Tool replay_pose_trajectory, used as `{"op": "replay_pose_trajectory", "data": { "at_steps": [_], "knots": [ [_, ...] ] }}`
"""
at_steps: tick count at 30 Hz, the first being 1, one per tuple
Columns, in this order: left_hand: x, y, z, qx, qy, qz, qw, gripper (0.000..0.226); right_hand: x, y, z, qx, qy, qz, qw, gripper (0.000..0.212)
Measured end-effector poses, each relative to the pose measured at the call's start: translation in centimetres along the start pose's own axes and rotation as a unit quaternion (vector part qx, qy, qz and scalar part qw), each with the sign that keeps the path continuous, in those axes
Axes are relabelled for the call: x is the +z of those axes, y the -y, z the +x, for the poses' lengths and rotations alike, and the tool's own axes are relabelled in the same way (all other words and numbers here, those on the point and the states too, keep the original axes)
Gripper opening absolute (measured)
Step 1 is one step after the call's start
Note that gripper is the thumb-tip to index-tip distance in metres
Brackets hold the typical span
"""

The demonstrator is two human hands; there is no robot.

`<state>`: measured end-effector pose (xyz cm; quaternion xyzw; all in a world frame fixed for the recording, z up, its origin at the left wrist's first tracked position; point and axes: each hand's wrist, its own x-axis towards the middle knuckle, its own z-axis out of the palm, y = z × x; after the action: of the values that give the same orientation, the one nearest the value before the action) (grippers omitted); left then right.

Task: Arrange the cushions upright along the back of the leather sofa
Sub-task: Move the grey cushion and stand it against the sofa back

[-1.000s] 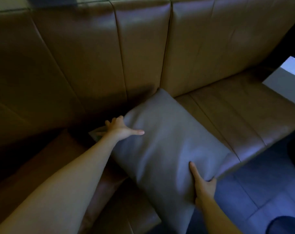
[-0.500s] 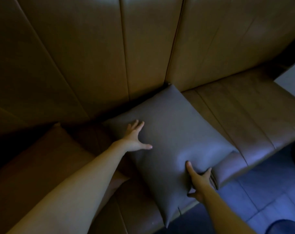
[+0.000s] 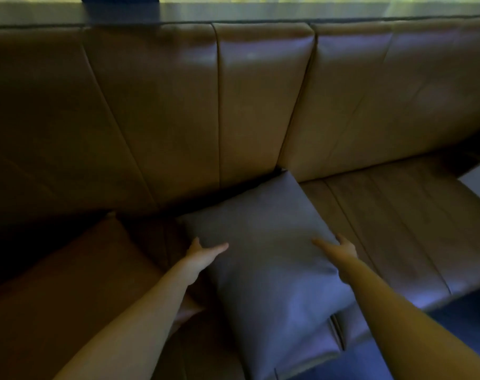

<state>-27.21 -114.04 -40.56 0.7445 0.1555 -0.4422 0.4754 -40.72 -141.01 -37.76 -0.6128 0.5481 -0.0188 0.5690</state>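
A: Where do we stand with the grey cushion [image 3: 271, 259]?

B: It lies flat on the seat of the leather sofa [image 3: 250, 105], its long axis running from the near edge up to the far crease under the backrest. Its far corner touches that crease; its near end overhangs the seat front.

A: And our hands?

B: Both sit at the cushion's middle. Our left hand [image 3: 203, 252] rests at the left edge, fingers spread and loose, gripping nothing. Our right hand [image 3: 340, 246] lies open-fingered on the right edge. Neither is nearer; they flank it evenly.

A: So to stand it up?

B: We'd judge the near end must swing up toward the backrest, pivoting on the far edge. The cover looks smooth and faintly glossy, plump, with soft rounded corners. A brown cushion [image 3: 77, 270] lies flat to the left.
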Motion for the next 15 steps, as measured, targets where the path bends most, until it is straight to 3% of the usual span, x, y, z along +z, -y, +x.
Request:
{"op": "replay_pose_trajectory", "data": {
  "at_steps": [5, 10, 15],
  "knots": [
    [2.4, 0.0, 1.2, -0.037, -0.051, -0.079, 0.995, 0.118, 0.2, 3.7, 5.6, -0.018, 0.101, -0.067, 0.992, 0.086],
    [4.0, 0.9, 2.6, -0.052, -0.097, -0.12, 0.987, 0.135, 0.0, 3.1, 9.8, -0.02, 0.172, -0.095, 0.98, 0.081],
    [4.5, 2.0, 3.1, -0.067, -0.116, -0.21, 0.969, 0.152, -0.5, 1.3, 12.4, -0.015, 0.203, -0.092, 0.975, 0.114]
  ]
}}
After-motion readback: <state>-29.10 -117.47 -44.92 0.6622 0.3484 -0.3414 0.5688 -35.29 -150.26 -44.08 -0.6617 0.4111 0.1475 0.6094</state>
